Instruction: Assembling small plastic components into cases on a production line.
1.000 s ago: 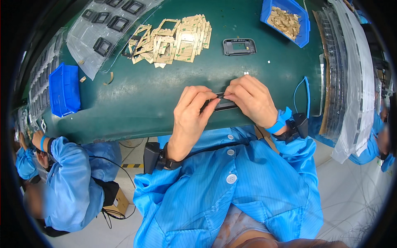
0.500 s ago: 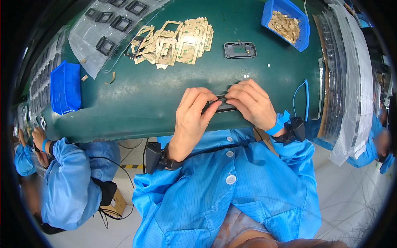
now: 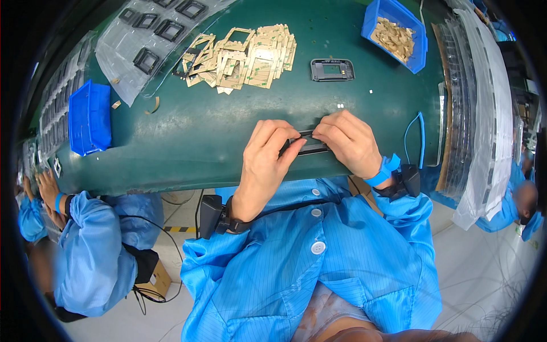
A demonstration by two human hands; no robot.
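Close to the table's near edge, a dark plastic housing sits between my two hands, mostly covered by fingers. My left hand pinches its left end, thumb and fingertips together. From the other side my right hand closes its fingertips on the top edge, near the left fingertips. Any small piece between the fingertips is hidden. Beyond the hands lies a similar black housing with a rectangular window. Two tiny white squares rest just above my right hand.
Tan adhesive frames are piled at the back. A plastic tray with black frames lies back left. Blue bins stand left and back right, the latter holding tan scraps. Stacked trays line the right; a co-worker's sleeve is at left.
My right fingertips have shifted slightly on the housing, and more of its lower right edge shows. My left hand keeps its grip. The co-worker's hand at the left has moved a little.
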